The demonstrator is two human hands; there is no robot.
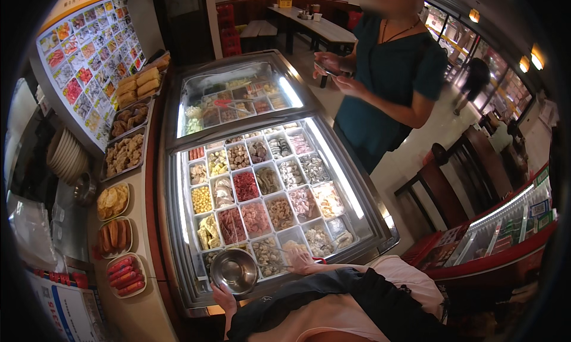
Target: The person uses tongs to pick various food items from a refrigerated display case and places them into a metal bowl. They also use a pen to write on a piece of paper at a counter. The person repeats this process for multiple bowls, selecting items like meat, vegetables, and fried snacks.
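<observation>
My left hand [223,298] grips the near rim of a shiny round steel bowl [242,263], which has nothing in it that I can see. The bowl is held over the near left corner of a lit display case [168,193]. My right hand [298,257] is closed around tongs at the case's near edge. A bit of red handle shows beside the wrist, and thin metal arms reach left over a tray of pale grey food [267,251]. The tongs' tips are hard to make out. White trays of dark red meat [232,225], meatballs and pale slices fill the case.
A side counter [151,309] on the left carries plates of red-wrapped sausages [125,276], brown sausages [115,235] and fried pieces [124,153]. Stacked bowls [64,154] stand behind it. Across the case, a person in a dark green top [386,74] holds a phone.
</observation>
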